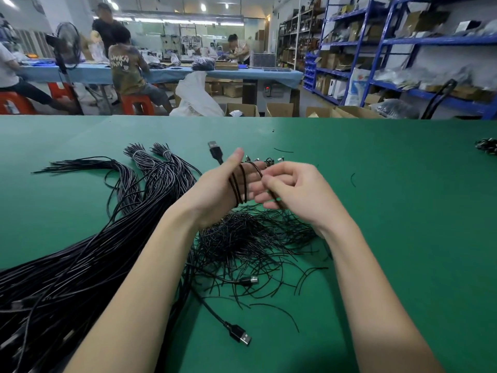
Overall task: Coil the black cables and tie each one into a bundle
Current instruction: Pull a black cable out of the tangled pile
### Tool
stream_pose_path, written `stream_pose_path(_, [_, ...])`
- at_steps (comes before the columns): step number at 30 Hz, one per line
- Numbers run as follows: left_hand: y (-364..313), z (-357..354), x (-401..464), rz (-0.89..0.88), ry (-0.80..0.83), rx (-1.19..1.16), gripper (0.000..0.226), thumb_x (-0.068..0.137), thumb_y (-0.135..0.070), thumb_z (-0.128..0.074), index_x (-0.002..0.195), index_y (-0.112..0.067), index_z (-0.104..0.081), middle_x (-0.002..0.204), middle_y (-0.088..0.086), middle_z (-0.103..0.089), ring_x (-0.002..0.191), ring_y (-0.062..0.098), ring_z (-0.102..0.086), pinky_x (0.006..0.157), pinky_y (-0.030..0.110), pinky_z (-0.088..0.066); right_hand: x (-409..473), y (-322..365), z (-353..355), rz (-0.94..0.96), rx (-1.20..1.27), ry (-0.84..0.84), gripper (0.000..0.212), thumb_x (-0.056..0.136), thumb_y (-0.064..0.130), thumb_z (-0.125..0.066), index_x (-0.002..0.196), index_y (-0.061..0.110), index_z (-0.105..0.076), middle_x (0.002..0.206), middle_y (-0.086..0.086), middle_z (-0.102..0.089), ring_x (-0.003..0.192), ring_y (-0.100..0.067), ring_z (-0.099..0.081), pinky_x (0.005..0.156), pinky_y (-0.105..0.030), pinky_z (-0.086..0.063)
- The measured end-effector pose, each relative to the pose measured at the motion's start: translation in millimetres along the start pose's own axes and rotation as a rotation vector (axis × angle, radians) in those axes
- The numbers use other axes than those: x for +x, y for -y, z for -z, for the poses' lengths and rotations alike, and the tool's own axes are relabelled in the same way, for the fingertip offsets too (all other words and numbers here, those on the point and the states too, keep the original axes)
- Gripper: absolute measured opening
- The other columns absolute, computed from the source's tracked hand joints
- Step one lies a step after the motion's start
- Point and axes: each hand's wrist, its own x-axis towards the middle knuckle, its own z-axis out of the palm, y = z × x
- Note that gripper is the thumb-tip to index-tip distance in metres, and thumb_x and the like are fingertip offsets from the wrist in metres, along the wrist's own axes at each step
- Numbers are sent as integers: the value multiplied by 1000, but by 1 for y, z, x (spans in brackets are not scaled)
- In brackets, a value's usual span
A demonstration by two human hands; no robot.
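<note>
Above the middle of the green surface (376,184), the black cable (238,188) I am coiling lies in a few turns round my left hand (223,189), which grips them, its USB plug (214,147) sticking out toward the far edge, while my right hand (293,192) pinches the free run and feeds it on. To coil well I should, I judge, keep each turn the same size and snug, then take a tie from the pile of thin ties (250,238) under my wrists; uncoiled cables (80,265) wait toward the left near corner.
</note>
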Motion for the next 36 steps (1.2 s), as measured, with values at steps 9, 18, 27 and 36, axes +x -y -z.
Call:
stream_pose_path(9, [-1, 4, -2, -148, 42, -116, 49, 96, -12, -51, 141, 6, -46, 135, 19, -63, 126, 30, -62, 105, 37, -51, -5, -18, 6, -279, 177, 249, 8, 95, 11, -71, 97, 5, -73, 87, -11, -79, 73, -17, -75, 69, -25, -62])
stream_pose_path(18, [5, 2, -5, -90, 129, 91, 44, 103, -12, -46, 147, -13, -47, 137, 9, -63, 126, 25, -61, 106, 33, -49, -2, -33, 6, -279, 154, 282, 14, 97, 21, -70, 90, 10, -73, 81, -4, -75, 62, -11, -65, 67, -25, -59])
stream_pose_path(27, [10, 3, -3, -87, 236, 50, 38, 107, -18, -38, 136, 1, -54, 134, 18, -64, 127, 30, -61, 101, 37, -53, -3, -57, 18, -328, 418, 396, 9, 81, 20, -81, 85, 13, -78, 81, -4, -70, 64, -10, -59, 71, -27, -58])
stream_pose_path(36, [14, 2, -6, -42, 219, 446, 32, 109, -20, -38, 95, -5, -63, 66, -2, -57, 61, 14, -56, 69, 24, -51, -2, -50, 31, -143, 169, 226, 23, 99, 23, -65, 120, 17, -70, 113, -1, -77, 109, -21, -73, 86, -32, -60])
